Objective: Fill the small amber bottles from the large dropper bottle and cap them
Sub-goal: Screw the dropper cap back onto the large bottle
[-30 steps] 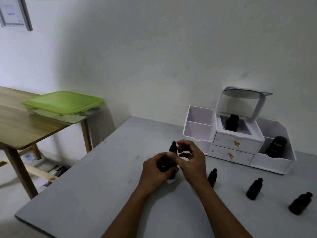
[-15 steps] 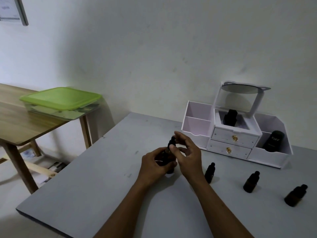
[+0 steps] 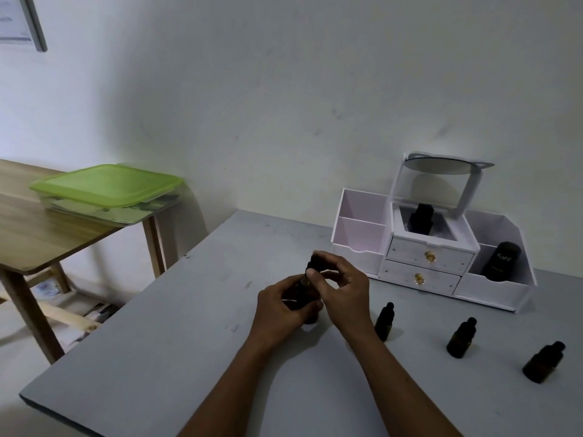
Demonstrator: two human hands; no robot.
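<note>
The large dropper bottle [image 3: 310, 317] is gripped upright at mid-tabletop [image 3: 157, 357] by the left hand [image 3: 277, 307], its cap [image 3: 310, 263] pinched by the right hand [image 3: 342, 288], while three small amber bottles [image 3: 385, 321] are left capped at the right, so filling is judged barely begun.

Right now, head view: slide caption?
Left hand grips a dark bottle, right hand pinches its cap; three small bottles stand on the grey table.

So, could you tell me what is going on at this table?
A person's left hand grips a dark dropper bottle standing on the grey table, while the right hand pinches its cap. Three small capped amber bottles stand apart to the right, in front of a white organizer.
</note>
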